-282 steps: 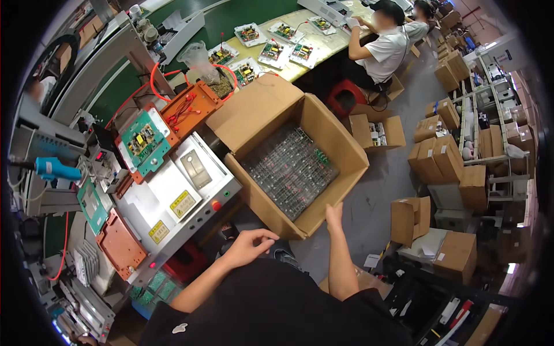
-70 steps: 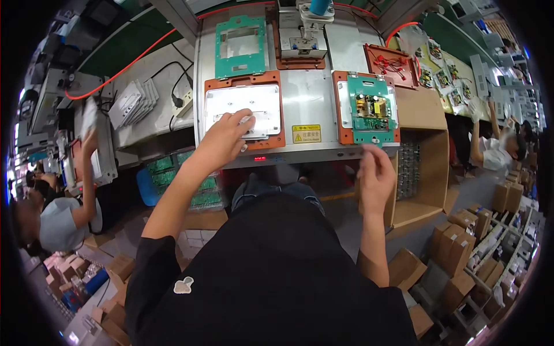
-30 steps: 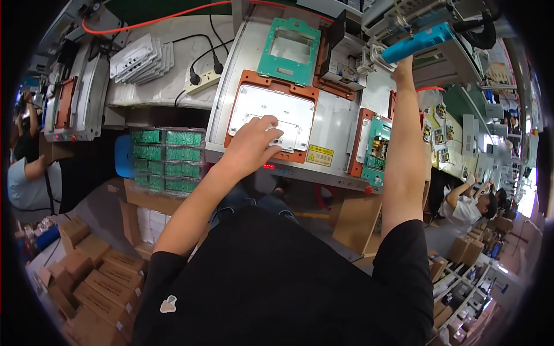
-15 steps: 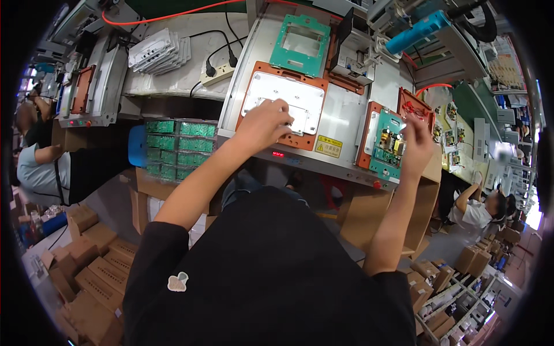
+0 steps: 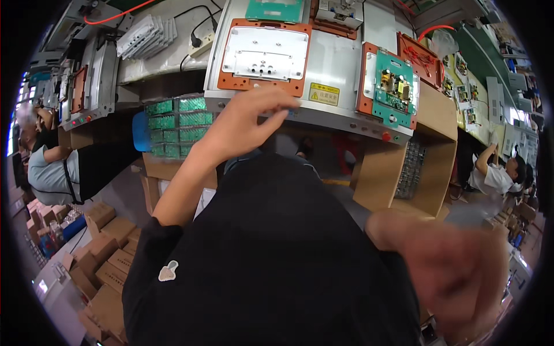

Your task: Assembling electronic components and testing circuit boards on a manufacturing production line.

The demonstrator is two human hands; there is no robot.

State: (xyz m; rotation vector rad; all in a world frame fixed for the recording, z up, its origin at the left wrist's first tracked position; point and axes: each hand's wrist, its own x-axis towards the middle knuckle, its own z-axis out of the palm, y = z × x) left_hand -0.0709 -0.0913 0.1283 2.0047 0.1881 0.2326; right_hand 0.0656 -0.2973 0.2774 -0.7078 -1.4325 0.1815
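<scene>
White panel lies in orange frame on metal worktop, left of green circuit board. Left hand at frame's near edge, contact unclear; fingers released, loosely bent, thumb apart. Right hand blurred, lower right, well apart from panel; cannot tell whether fingers clenched.

A panel sits in a frame (left of a circuit board).
</scene>
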